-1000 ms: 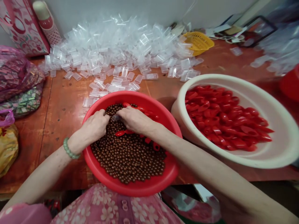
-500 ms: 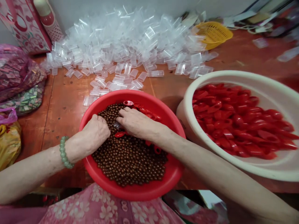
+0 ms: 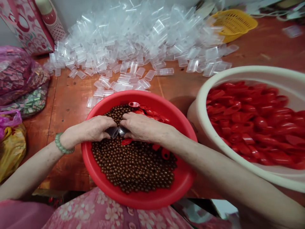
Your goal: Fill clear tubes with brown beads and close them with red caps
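Note:
A red basin (image 3: pixel 140 203) holds many small brown balls (image 3: pixel 133 168) and several red plastic pieces (image 3: pixel 152 114) near its back right. Over the balls, my left hand (image 3: pixel 98 127) is closed on a clear plastic sleeve (image 3: pixel 112 132). Facing it, my right hand (image 3: pixel 140 127) grips another clear sleeve (image 3: pixel 122 131), largely hidden by the fingers. The two sleeves' ends nearly meet. Just below my right fingers lies a red piece (image 3: pixel 126 141) on the balls.
Behind the basin spreads a large pile of clear sleeves (image 3: pixel 133 41), with a yellow basket (image 3: pixel 234 24) at its right. A white tub (image 3: pixel 202 105) full of red pieces stands at right. Filled plastic bags (image 3: pixel 19 76) and a pink patterned bag (image 3: pixel 26 25) are at left.
My left hand has turned and moved in toward my right hand, and a clear sleeve now shows in its fingers. The view has shifted slightly.

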A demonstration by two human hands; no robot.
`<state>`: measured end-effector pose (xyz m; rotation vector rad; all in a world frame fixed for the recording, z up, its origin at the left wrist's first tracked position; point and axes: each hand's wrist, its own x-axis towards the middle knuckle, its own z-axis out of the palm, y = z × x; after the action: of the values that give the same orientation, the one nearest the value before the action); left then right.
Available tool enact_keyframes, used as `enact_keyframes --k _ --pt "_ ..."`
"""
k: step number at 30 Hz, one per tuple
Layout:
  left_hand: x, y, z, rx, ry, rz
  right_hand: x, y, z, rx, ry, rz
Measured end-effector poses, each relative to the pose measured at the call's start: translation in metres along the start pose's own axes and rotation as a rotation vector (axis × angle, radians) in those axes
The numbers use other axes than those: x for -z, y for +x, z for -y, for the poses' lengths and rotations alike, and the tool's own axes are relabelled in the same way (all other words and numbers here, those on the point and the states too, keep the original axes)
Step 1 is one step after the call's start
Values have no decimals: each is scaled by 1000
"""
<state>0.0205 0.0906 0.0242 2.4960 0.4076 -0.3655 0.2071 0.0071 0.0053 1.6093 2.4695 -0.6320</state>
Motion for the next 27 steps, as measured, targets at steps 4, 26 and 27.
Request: enact_keyframes --k 4,26,27 --pt "0 -3 3 -28 -63 -35 3 -1 -5 -28 -20 -14" --pt "-48 22 -22 232 99 -7 -23 4 -14 -72 248 71" --pt "-47 22 -21 221 71 -26 -22 1 -15 -71 284 51"
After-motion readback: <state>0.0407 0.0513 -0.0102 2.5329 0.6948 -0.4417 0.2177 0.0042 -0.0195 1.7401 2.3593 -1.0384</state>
